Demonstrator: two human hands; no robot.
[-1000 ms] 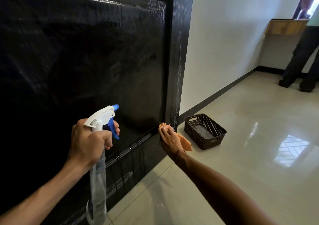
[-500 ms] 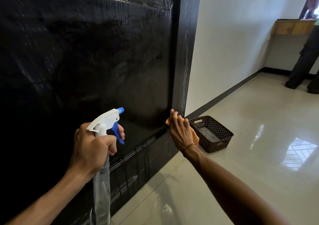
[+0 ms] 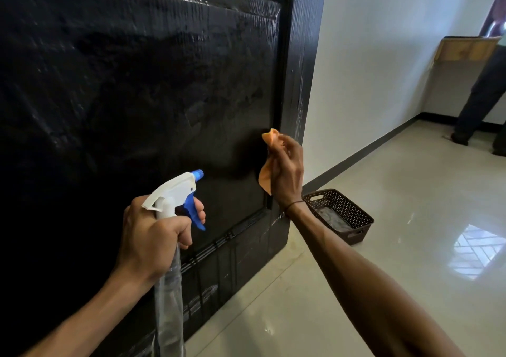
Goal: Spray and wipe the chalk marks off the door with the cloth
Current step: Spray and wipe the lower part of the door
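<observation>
We're mid-job: the black door panel looks wet & mostly clean, but faint whitish chalk streaks remain on its right frame edge, so wiping's left there. Our left hand is wrapped round the spray bottle neck, fingers on the blue trigger. Our right hand pinches the orange cloth near the panel's right side; contact w/ door unclear.
</observation>
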